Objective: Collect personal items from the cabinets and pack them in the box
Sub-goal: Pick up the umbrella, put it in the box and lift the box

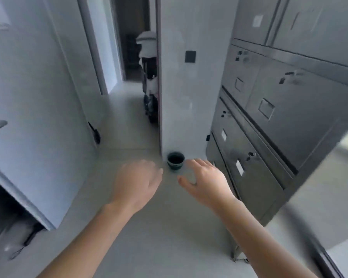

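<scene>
Indoors: grey floor point(169, 227), metal cabinets point(279, 121) rightward; left hand point(138, 183), right hand point(206, 184) relaxed, empty.

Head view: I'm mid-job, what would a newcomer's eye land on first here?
Two bare hands reach out low in the middle, the left hand and the right hand, both holding nothing. Just beyond their fingertips a small dark cup stands on the grey floor at the foot of a white wall corner. A bank of grey metal cabinets fills the right side.
</scene>
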